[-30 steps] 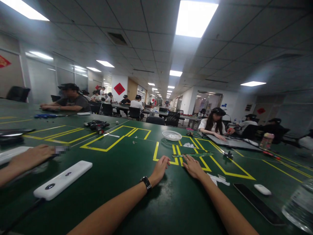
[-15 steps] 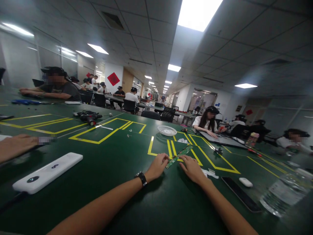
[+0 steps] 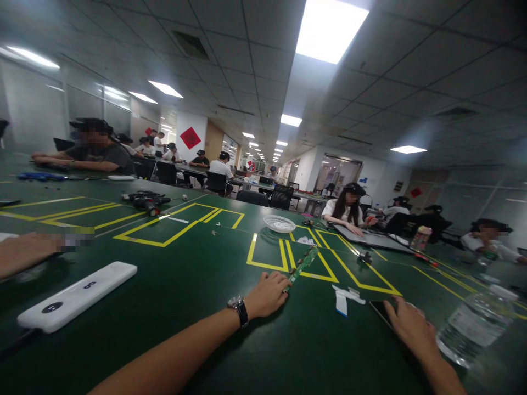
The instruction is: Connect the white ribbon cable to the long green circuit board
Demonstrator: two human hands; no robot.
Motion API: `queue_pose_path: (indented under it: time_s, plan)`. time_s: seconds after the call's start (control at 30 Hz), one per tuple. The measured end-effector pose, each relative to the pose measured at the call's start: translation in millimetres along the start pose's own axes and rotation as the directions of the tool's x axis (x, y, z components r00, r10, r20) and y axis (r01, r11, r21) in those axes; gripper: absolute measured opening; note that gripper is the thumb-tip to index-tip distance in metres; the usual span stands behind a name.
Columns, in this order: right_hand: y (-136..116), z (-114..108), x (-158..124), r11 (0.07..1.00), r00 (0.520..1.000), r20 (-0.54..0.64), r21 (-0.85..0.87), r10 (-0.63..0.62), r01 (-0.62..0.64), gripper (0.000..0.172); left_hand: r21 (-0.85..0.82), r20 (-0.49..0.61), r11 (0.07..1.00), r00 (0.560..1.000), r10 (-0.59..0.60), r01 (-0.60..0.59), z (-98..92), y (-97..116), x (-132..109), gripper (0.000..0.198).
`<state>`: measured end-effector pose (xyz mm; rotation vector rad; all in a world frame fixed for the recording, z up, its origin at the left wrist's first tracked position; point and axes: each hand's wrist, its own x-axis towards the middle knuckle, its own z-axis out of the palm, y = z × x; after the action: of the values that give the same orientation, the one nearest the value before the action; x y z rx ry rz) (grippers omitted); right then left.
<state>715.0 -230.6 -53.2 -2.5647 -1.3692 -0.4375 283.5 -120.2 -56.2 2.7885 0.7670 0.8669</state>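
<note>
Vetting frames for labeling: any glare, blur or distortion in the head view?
Head view: large ceiling light blown out, haze below it; same view, bottle at right soft and leaning, probably lens distortion; also there, board in left hand clear in outline, fine parts unreadable.

A green circuit board (image 3: 305,264) (long, narrow) slants away, gripped by the left hand (image 3: 269,293).

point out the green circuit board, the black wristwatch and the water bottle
green circuit board (image 3: 304,265): head view, middle of its strip
black wristwatch (image 3: 242,314): head view, on the strap
water bottle (image 3: 473,321): head view, on its label
</note>
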Motion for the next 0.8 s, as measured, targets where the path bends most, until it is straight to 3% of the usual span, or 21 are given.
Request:
queue_pose_path:
  time_s: [0.1, 0.27, 0.43, 0.53, 0.67, 0.8]
  plan:
    - [3, -13, -2, 0.997, 0.999, -0.009, 0.055, 0.053, -0.053, 0.056, -0.014, 0.003, 1.000, 1.000, 0.011, -0.011, -0.5, 0, 0, 0.023]
    - [9, -17, -4, 0.990, 0.990, 0.135, 0.134, 0.031, -0.049, 0.049, -0.035, 0.040, 0.999, 0.999, 0.029, -0.027, -0.2, 0, -1, 0.025]
    - [16, -16, -4, 0.989, 0.993, 0.060, 0.101, 0.105, -0.111, 0.052, -0.015, 0.071, 1.000, 0.997, 0.024, -0.023, 0.6, -2, -1, 0.023]
    - [29, -12, -2, 0.980, 0.979, 0.111, 0.084, 0.172, -0.182, 0.049, 0.032, 0.066, 0.999, 0.998, 0.005, -0.007, -1.2, 0, 0, 0.021]
    - [37, -9, 0, 0.987, 0.978, 0.180, 0.093, 0.109, -0.127, 0.044, 0.117, 0.068, 0.993, 0.997, -0.040, 0.031, -5.4, 5, 1, 0.019]
    - [25, -15, -4, 0.991, 0.987, 0.141, 0.099, 0.075, -0.089, 0.045, 0.169, 0.068, 0.982, 0.993, -0.097, 0.085, -6.4, 7, 1, 0.020]
